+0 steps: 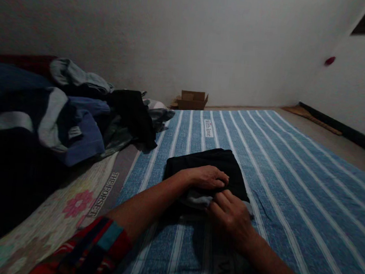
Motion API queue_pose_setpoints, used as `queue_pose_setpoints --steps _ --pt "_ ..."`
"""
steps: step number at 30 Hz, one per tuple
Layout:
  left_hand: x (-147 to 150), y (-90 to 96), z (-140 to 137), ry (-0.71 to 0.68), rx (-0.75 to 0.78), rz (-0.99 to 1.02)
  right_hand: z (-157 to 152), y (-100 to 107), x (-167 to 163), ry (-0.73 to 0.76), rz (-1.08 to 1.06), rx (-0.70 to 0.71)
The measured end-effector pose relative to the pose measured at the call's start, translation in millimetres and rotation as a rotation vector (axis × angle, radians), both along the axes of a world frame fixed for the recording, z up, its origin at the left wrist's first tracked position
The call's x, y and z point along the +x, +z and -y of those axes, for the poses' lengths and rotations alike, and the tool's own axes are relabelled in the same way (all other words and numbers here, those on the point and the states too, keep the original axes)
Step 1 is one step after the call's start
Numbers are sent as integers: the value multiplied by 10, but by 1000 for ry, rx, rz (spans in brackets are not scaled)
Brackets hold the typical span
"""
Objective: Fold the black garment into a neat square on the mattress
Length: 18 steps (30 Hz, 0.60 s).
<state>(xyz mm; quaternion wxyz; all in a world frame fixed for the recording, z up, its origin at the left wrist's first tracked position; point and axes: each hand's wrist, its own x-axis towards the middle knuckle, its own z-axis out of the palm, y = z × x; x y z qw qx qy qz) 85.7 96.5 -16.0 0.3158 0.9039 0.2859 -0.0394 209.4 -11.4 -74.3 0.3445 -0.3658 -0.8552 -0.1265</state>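
A folded black garment (231,167) lies on the blue striped sheet (282,176) in front of me, with a light grey band along its near edge. My left hand (209,177) rests on top of it, fingers stretched out and pointing right. At the near edge, my right hand (231,217) has its fingers curled and closed on the garment by the grey band. Its fingertips are partly hidden. A thin dark cord (261,204) lies on the sheet just right of the garment.
A heap of loose clothes (87,123) fills the left side, over a flowered mat (75,204). Against the back wall stands an open cardboard box (192,100). A brown strip-shaped object (313,119) lies on the floor by the right wall.
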Motion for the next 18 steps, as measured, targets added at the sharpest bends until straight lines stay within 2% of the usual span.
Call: queue_pose_setpoints --steps 3,7,8,10,13,15,18 --pt "-28 -95 18 -31 -33 32 19 21 -52 77 -34 -79" --pt "-69 -169 76 -14 -1 59 -34 227 90 186 -262 -336" --pt "-80 -173 94 -11 10 72 -74 277 143 160 -357 -374" --pt "-99 -173 123 -14 24 101 -176 322 233 14 -521 -389" --pt "-119 -177 132 -14 21 143 -319 196 273 -194 -539 -387" --pt "-132 -193 113 -21 7 192 -357 17 235 -224 -438 -392" --pt "-162 -220 86 -69 5 279 -327 -244 149 -267 -276 -316"
